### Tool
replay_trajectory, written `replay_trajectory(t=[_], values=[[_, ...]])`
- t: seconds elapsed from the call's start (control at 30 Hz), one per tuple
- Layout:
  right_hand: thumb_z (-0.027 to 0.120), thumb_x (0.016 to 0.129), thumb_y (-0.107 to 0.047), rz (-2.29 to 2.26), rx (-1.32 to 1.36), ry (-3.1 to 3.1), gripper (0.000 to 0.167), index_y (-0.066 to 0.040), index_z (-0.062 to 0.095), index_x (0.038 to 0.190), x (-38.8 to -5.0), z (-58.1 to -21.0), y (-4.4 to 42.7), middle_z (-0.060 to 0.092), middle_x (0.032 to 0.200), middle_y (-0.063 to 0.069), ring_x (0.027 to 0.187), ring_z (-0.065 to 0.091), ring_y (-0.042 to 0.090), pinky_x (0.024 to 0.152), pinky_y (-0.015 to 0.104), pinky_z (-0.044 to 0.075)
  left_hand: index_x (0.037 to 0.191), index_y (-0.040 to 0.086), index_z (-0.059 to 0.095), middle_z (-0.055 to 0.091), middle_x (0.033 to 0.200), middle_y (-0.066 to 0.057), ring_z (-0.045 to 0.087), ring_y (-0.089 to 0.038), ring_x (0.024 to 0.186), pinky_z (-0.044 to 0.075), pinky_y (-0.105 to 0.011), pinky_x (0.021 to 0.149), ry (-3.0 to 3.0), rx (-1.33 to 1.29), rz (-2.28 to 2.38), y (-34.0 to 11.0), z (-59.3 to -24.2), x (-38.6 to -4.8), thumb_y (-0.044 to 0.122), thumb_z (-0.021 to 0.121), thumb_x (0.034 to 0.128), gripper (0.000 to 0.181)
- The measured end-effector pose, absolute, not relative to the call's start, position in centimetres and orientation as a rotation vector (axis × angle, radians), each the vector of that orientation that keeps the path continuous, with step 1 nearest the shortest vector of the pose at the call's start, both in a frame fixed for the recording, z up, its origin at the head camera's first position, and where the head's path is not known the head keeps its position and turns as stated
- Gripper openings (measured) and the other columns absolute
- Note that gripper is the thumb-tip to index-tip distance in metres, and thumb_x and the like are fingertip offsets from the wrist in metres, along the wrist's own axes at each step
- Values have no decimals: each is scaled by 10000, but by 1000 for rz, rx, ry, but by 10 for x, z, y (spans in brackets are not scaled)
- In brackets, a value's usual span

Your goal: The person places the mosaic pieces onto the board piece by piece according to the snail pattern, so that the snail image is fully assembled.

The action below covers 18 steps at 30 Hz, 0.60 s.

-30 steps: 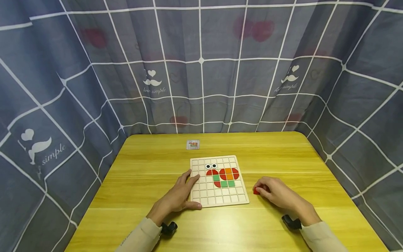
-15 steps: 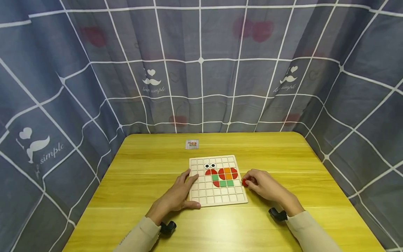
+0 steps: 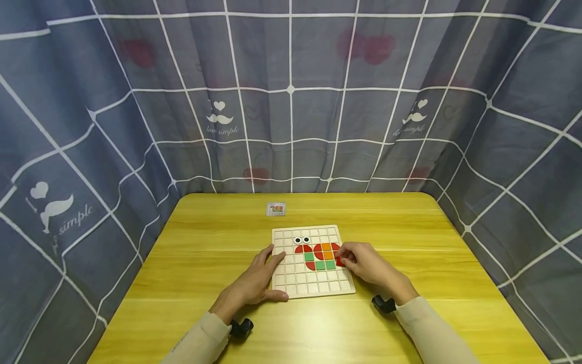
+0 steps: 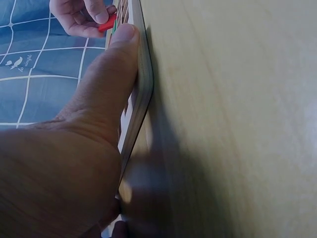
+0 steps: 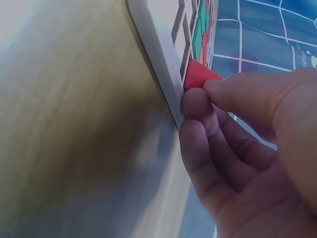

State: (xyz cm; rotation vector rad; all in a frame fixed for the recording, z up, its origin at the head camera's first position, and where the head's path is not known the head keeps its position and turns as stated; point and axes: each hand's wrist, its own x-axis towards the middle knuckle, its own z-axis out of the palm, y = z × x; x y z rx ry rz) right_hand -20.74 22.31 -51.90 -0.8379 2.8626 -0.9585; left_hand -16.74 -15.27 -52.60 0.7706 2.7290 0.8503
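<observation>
A square wooden grid board point(image 3: 313, 288) lies flat on the table, bearing red, orange and green tiles point(image 3: 320, 265) and two eye pieces point(image 3: 302, 240). My left hand point(image 3: 250, 283) rests at its left side, fingers spread along that edge. In the left wrist view the thumb point(image 4: 106, 74) lies straight against the board's edge point(image 4: 145, 69). At the board's right part, my right hand point(image 3: 370, 265) pinches a red tile point(image 5: 198, 74) between thumb and fingertips. The tile is tilted over the cells beside the green tiles; its far corner is near or touching the board.
A small picture card point(image 3: 276, 209) with a coloured grid pattern lies behind the board. The yellow wood-grain table point(image 3: 204, 227) ends at a grey-blue checked curtain point(image 3: 313, 162) at the back and sides. Each wrist wears a black camera mount point(image 3: 384, 304).
My right hand has moved left from the tabletop to over the board's right part, carrying the red tile. The left hand stays on the board.
</observation>
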Motion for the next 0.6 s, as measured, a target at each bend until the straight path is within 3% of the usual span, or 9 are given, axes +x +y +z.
replay_trajectory(t=[0.6], values=[[821,1052,-22,-993,-824,2823,108,-126,852,1045,-208,-519,225,821,971,-51,816,644,-21,752,210,593,1788,33,399,209,1872,-380,309,-618,1714,459,-754,1303,2726,755,853,-152,-523,-166,491,1010,912,1162]])
